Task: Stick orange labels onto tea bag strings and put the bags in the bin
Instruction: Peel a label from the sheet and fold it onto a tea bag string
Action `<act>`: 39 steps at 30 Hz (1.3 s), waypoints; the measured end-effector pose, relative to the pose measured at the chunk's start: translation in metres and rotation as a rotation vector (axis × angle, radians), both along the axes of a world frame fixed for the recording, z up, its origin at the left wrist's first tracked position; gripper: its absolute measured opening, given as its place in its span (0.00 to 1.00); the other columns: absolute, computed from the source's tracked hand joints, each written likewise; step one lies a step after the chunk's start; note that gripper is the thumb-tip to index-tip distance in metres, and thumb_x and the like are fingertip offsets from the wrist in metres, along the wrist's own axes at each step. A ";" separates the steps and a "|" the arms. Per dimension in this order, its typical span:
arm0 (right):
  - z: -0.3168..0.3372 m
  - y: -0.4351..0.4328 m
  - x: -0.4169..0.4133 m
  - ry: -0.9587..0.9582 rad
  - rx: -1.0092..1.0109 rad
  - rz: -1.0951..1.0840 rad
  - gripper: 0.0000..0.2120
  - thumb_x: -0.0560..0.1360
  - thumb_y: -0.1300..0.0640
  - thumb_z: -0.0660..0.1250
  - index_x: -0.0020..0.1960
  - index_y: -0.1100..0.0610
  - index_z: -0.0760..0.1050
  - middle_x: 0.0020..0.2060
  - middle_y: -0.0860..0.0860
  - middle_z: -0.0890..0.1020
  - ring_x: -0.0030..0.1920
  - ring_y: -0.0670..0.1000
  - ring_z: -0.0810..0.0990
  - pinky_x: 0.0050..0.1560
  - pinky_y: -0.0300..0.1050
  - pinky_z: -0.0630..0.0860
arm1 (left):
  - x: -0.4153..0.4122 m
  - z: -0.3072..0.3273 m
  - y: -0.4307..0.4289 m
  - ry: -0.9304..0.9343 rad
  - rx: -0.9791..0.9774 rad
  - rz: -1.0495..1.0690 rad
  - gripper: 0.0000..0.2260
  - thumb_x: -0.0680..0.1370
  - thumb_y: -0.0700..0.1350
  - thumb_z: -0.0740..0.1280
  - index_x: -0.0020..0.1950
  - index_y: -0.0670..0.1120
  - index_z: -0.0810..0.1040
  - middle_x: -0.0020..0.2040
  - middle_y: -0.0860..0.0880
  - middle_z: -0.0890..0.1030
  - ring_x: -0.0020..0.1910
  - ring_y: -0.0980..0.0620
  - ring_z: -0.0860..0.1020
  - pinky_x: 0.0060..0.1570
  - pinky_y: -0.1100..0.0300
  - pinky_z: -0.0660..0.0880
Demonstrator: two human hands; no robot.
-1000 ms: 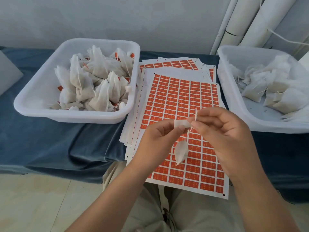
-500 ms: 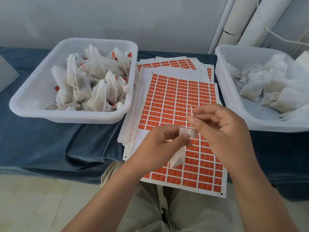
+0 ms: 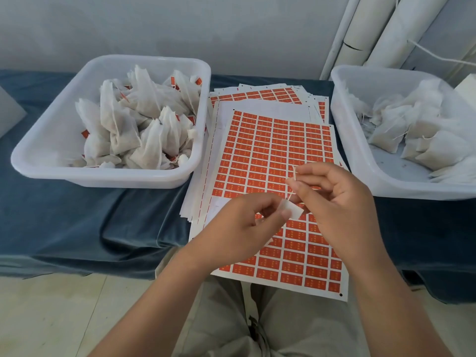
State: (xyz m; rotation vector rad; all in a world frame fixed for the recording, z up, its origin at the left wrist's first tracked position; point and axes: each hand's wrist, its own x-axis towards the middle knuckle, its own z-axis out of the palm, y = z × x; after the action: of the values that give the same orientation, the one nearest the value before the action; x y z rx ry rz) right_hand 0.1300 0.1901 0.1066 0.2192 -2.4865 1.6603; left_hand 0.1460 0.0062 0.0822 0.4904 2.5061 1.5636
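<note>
a pale grey wall (image 3: 180, 27) with white pipes (image 3: 386, 29) backs a blue-draped table (image 3: 64, 215) above a cream tiled floor (image 3: 64, 318).

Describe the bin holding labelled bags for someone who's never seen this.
On the blue-covered table, two white bins flank a stack of orange label sheets. Take the left bin. Its heaped tea bags show orange labels among them; the right bin holds only plain white bags.

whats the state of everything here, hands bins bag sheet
left hand, pinching the tea bag
right hand, pinching the string
tea bag, held above the sheet, no label visible
left bin, holds labelled bags
right bin, holds bags, no labels visible
label sheet, flat, mostly unpeeled
</note>
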 end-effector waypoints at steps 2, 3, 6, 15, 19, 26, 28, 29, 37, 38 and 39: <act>-0.002 0.000 0.001 -0.007 -0.050 -0.026 0.08 0.79 0.49 0.73 0.56 0.38 0.79 0.50 0.34 0.85 0.46 0.40 0.87 0.43 0.30 0.80 | 0.001 0.003 -0.002 -0.113 0.084 0.034 0.19 0.85 0.65 0.57 0.44 0.55 0.79 0.46 0.52 0.86 0.48 0.51 0.85 0.43 0.55 0.81; -0.003 -0.001 0.001 -0.016 -0.077 -0.037 0.08 0.79 0.48 0.73 0.57 0.39 0.79 0.51 0.35 0.86 0.47 0.41 0.87 0.43 0.30 0.80 | 0.001 0.003 -0.004 -0.193 0.118 0.074 0.22 0.84 0.67 0.55 0.41 0.55 0.78 0.46 0.53 0.86 0.47 0.54 0.86 0.43 0.60 0.79; -0.005 -0.003 0.003 -0.034 -0.152 -0.058 0.08 0.80 0.48 0.73 0.57 0.40 0.79 0.50 0.38 0.86 0.46 0.42 0.88 0.43 0.29 0.80 | -0.003 -0.001 -0.005 -0.367 0.155 0.215 0.23 0.81 0.68 0.54 0.38 0.56 0.80 0.45 0.58 0.86 0.47 0.61 0.85 0.49 0.61 0.74; -0.006 -0.008 0.005 -0.009 -0.177 -0.040 0.07 0.80 0.50 0.72 0.57 0.42 0.79 0.49 0.40 0.86 0.46 0.43 0.88 0.47 0.31 0.81 | -0.012 -0.007 -0.011 -0.694 0.493 0.272 0.10 0.77 0.56 0.69 0.49 0.52 0.85 0.44 0.49 0.85 0.44 0.53 0.83 0.65 0.43 0.79; -0.006 -0.008 0.006 0.008 -0.173 -0.019 0.07 0.81 0.51 0.72 0.54 0.40 0.79 0.48 0.39 0.86 0.45 0.43 0.88 0.46 0.31 0.80 | -0.011 -0.005 -0.016 -0.760 0.642 0.157 0.07 0.82 0.50 0.71 0.59 0.54 0.85 0.57 0.48 0.88 0.56 0.48 0.87 0.59 0.49 0.81; -0.003 -0.012 0.006 0.023 -0.153 0.030 0.14 0.80 0.51 0.72 0.51 0.30 0.77 0.48 0.36 0.85 0.45 0.42 0.87 0.44 0.27 0.78 | -0.009 0.000 -0.017 -0.763 0.559 0.121 0.09 0.77 0.55 0.73 0.53 0.55 0.90 0.60 0.48 0.87 0.58 0.47 0.87 0.57 0.53 0.79; -0.006 -0.011 0.005 0.022 -0.150 0.033 0.11 0.81 0.51 0.72 0.52 0.33 0.78 0.48 0.37 0.85 0.45 0.42 0.87 0.46 0.28 0.79 | -0.010 -0.002 -0.018 -0.772 0.563 0.116 0.11 0.76 0.54 0.74 0.55 0.52 0.89 0.62 0.46 0.87 0.60 0.45 0.86 0.61 0.50 0.78; -0.007 -0.011 0.005 0.023 -0.146 0.033 0.10 0.81 0.51 0.72 0.53 0.35 0.79 0.48 0.37 0.85 0.45 0.43 0.87 0.47 0.29 0.79 | -0.010 -0.002 -0.019 -0.777 0.568 0.113 0.12 0.76 0.54 0.75 0.56 0.51 0.89 0.62 0.46 0.86 0.61 0.44 0.86 0.62 0.49 0.78; -0.015 -0.013 0.003 0.001 -0.113 0.020 0.08 0.81 0.53 0.72 0.58 0.43 0.80 0.48 0.39 0.86 0.47 0.44 0.87 0.47 0.33 0.81 | -0.009 -0.001 -0.019 -0.763 0.547 0.073 0.15 0.70 0.52 0.79 0.54 0.48 0.89 0.60 0.44 0.87 0.60 0.42 0.86 0.65 0.45 0.79; -0.016 -0.014 0.003 0.000 -0.111 0.023 0.08 0.81 0.53 0.72 0.59 0.43 0.80 0.48 0.39 0.86 0.47 0.44 0.87 0.47 0.33 0.81 | -0.008 -0.001 -0.019 -0.761 0.546 0.075 0.15 0.70 0.52 0.79 0.53 0.48 0.90 0.60 0.43 0.87 0.60 0.42 0.86 0.66 0.44 0.78; -0.016 -0.014 0.003 0.002 -0.108 0.026 0.09 0.81 0.53 0.72 0.59 0.43 0.80 0.48 0.39 0.86 0.47 0.44 0.87 0.47 0.33 0.81 | -0.008 -0.002 -0.019 -0.756 0.543 0.082 0.15 0.69 0.52 0.80 0.53 0.47 0.90 0.60 0.43 0.87 0.60 0.41 0.86 0.68 0.42 0.77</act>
State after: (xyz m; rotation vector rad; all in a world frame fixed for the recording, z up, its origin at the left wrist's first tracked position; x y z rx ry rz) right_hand 0.1332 0.1757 0.0907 0.2417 -2.3935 1.7982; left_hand 0.1378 -0.0126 0.0806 -0.1529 1.5573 1.9731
